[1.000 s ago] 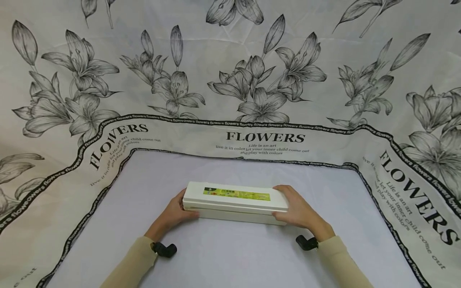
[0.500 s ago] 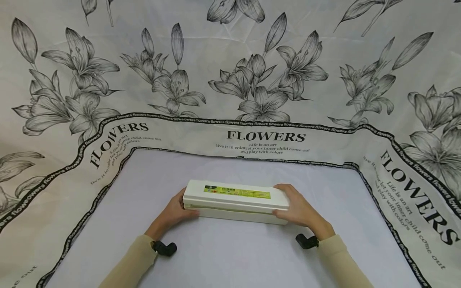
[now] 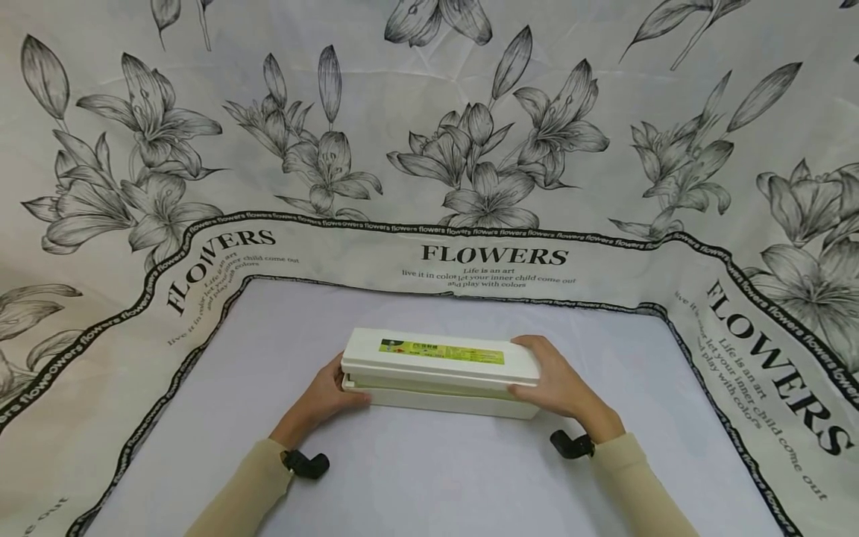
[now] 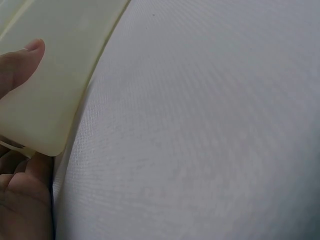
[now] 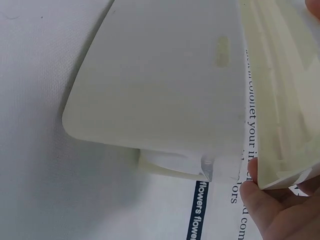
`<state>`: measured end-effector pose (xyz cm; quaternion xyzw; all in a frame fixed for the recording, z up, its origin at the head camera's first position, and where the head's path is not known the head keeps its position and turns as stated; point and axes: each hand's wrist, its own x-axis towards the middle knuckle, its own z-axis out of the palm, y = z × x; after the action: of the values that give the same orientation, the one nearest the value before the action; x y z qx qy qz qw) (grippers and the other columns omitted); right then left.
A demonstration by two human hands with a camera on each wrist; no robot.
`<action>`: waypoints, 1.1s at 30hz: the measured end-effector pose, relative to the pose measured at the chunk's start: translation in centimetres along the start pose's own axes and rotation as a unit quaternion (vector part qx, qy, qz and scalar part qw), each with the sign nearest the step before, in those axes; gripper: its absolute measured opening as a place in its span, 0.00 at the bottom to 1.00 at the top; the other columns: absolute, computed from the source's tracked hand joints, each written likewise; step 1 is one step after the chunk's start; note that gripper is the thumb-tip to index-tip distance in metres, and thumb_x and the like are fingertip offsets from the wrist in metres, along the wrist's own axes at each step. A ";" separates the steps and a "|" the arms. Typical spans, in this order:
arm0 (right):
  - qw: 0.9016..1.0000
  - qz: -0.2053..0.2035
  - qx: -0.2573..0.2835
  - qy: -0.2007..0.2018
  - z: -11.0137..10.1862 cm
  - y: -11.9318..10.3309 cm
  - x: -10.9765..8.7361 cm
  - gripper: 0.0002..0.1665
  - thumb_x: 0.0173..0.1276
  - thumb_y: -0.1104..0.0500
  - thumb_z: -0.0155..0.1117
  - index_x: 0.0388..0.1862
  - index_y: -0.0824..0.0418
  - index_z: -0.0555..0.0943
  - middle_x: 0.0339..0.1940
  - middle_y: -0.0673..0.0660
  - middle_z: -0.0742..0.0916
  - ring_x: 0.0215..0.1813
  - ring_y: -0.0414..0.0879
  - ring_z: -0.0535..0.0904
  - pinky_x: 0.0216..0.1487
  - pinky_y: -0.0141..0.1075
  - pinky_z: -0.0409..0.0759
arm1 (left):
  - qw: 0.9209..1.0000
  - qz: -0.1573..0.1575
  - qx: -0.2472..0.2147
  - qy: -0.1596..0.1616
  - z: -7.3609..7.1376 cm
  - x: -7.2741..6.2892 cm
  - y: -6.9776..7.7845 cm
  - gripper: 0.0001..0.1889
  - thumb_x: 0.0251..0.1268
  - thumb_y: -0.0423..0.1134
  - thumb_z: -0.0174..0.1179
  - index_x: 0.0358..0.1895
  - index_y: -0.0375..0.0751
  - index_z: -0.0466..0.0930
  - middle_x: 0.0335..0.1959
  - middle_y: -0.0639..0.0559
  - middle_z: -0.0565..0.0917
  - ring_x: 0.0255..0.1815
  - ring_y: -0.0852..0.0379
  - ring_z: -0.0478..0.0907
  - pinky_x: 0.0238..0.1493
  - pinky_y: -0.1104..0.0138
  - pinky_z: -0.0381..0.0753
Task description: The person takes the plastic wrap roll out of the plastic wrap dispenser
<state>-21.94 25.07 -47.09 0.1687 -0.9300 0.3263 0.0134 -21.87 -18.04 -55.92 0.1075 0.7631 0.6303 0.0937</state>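
A long white cling film box (image 3: pixel 443 400) with rounded corners stands on the white tabletop. Its lid (image 3: pixel 362 347) bears a yellow-green label and is tilted up along the front, so a gap shows under it. My left hand (image 3: pixel 333 391) grips the box's left end, its thumb on the front wall of the base, as the left wrist view also shows. My right hand (image 3: pixel 557 377) holds the lid's right end, thumb at the front edge and fingers behind. In the right wrist view the raised lid (image 5: pixel 285 100) stands apart from the base (image 5: pixel 160 75); the inside of the box is mostly hidden.
White cloth (image 3: pixel 429 477) covers the surface under the box. Behind and to both sides runs a floral-printed fabric (image 3: pixel 496 257) with black borders and lettering. A black wrist camera (image 3: pixel 307 464) sits on the left wrist, another black camera (image 3: pixel 572 445) on the right.
The lid has risen from the base at the front, widening the gap, and my right hand has moved up slightly with it. My left hand and the base have stayed put.
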 end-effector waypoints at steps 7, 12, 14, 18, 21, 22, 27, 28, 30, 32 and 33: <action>1.000 0.001 -0.004 0.009 -0.4 -0.2 -0.1 0.49 0.50 0.52 0.78 0.71 0.61 0.69 0.68 0.62 0.77 0.61 0.57 0.75 0.61 0.57 0.75 | 1.000 -0.002 0.006 0.001 -0.1 0.0 -0.1 0.57 0.49 0.35 0.81 0.82 0.43 0.54 0.79 0.43 0.65 0.82 0.45 0.59 0.79 0.53 0.59; 1.000 0.014 0.003 0.018 -1.1 -0.1 0.0 0.50 0.50 0.52 0.78 0.72 0.60 0.68 0.68 0.62 0.76 0.61 0.57 0.75 0.60 0.56 0.74 | 1.000 -0.016 0.004 0.007 0.0 0.1 -0.2 0.59 0.49 0.37 0.82 0.83 0.44 0.51 0.81 0.43 0.62 0.81 0.43 0.59 0.79 0.49 0.59; 1.000 0.020 0.003 0.020 -1.3 0.1 -0.1 0.51 0.50 0.52 0.79 0.72 0.60 0.68 0.68 0.62 0.75 0.61 0.56 0.74 0.60 0.55 0.74 | 1.000 -0.022 0.001 0.009 0.0 0.2 -0.2 0.59 0.48 0.37 0.82 0.83 0.45 0.51 0.81 0.44 0.63 0.81 0.43 0.61 0.78 0.49 0.61; 0.999 0.022 0.005 0.025 -1.7 0.5 -0.2 0.51 0.51 0.52 0.79 0.73 0.61 0.68 0.69 0.63 0.75 0.61 0.57 0.74 0.59 0.55 0.74 | 1.000 -0.020 -0.007 0.007 0.0 0.2 -0.2 0.58 0.49 0.36 0.81 0.83 0.46 0.52 0.79 0.44 0.66 0.77 0.42 0.66 0.75 0.52 0.67; 0.999 0.027 0.006 0.030 -1.9 0.8 -0.5 0.50 0.53 0.52 0.78 0.73 0.61 0.68 0.70 0.64 0.74 0.62 0.57 0.73 0.60 0.56 0.73 | 1.000 -0.014 -0.013 0.001 -0.1 0.1 -0.2 0.58 0.50 0.34 0.80 0.83 0.45 0.52 0.77 0.43 0.68 0.75 0.42 0.68 0.71 0.59 0.72; 0.999 0.029 0.006 0.031 -2.0 0.9 -0.5 0.49 0.54 0.52 0.78 0.73 0.62 0.67 0.70 0.64 0.74 0.62 0.57 0.73 0.59 0.56 0.73 | 1.000 -0.011 -0.012 0.000 -0.1 0.1 -0.1 0.57 0.50 0.34 0.80 0.83 0.44 0.52 0.77 0.43 0.68 0.75 0.42 0.69 0.70 0.62 0.73; 0.999 0.031 0.004 0.043 -2.7 1.4 -1.0 0.49 0.56 0.51 0.78 0.73 0.61 0.67 0.70 0.64 0.74 0.62 0.56 0.72 0.59 0.56 0.72 | 1.000 -0.007 -0.006 -0.001 -0.1 0.0 0.0 0.57 0.51 0.34 0.80 0.83 0.43 0.52 0.77 0.42 0.68 0.74 0.41 0.69 0.65 0.70 0.75; 0.998 0.029 0.003 0.047 -2.9 1.5 -1.1 0.49 0.56 0.51 0.78 0.73 0.61 0.68 0.70 0.64 0.74 0.62 0.57 0.72 0.60 0.56 0.72 | 1.000 -0.008 -0.006 0.000 -0.1 0.0 0.1 0.57 0.50 0.35 0.80 0.83 0.43 0.52 0.77 0.42 0.68 0.74 0.42 0.70 0.64 0.70 0.76; 0.998 0.026 0.000 0.057 -3.2 1.7 -1.4 0.48 0.57 0.50 0.79 0.73 0.62 0.68 0.70 0.65 0.74 0.62 0.57 0.72 0.60 0.57 0.71 | 1.000 -0.009 -0.005 0.000 -0.1 -0.1 0.1 0.57 0.50 0.35 0.80 0.83 0.43 0.52 0.77 0.42 0.68 0.74 0.42 0.70 0.65 0.69 0.76; 0.998 0.023 0.000 0.064 -3.5 1.9 -1.6 0.48 0.57 0.50 0.79 0.73 0.63 0.68 0.70 0.66 0.74 0.63 0.58 0.72 0.61 0.58 0.70 | 1.000 -0.010 -0.005 -0.002 -0.1 -0.1 0.2 0.57 0.50 0.35 0.80 0.83 0.43 0.52 0.77 0.42 0.68 0.74 0.42 0.69 0.66 0.67 0.75; 0.998 0.024 -0.001 0.065 -3.6 2.0 -1.8 0.49 0.58 0.50 0.79 0.73 0.63 0.67 0.70 0.66 0.74 0.62 0.59 0.72 0.61 0.58 0.70 | 1.000 -0.010 -0.005 -0.002 -0.1 -0.1 0.1 0.57 0.51 0.35 0.80 0.83 0.43 0.52 0.77 0.42 0.68 0.74 0.42 0.69 0.66 0.67 0.75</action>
<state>-21.24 29.27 -45.71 0.1249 -0.9313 0.3356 0.0666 -21.77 -18.11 -55.76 0.1008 0.7608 0.6330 0.1016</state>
